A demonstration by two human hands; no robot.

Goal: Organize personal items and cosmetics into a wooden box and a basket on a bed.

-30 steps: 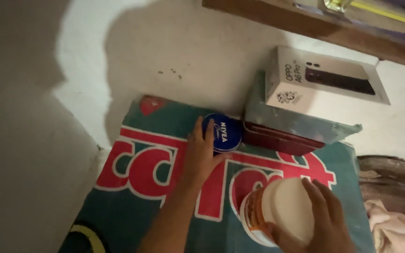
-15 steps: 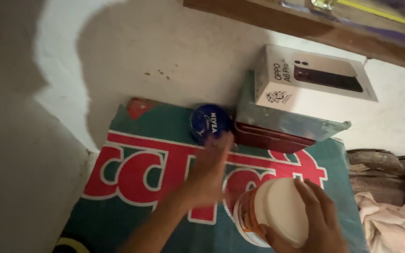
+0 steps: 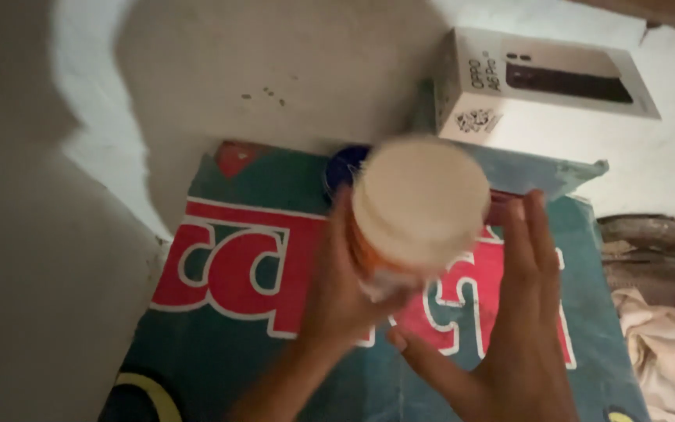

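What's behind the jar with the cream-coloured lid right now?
Behind the jar, a sliver of a round blue tin shows on the green and red mat. The jar covers most of the tin; the left hand grips the jar.

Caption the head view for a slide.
Left hand holds a white-lidded jar above a green mat; right hand open beside it.

A pale, rough plastered wall [image 3: 259, 70] rises beyond the hands, half in soft shadow with a brighter patch to their left. Beneath them lies a dark green printed mat with large red and white lettering [image 3: 228, 312]. Crumpled pale cloth [image 3: 666, 344] sits at their right.
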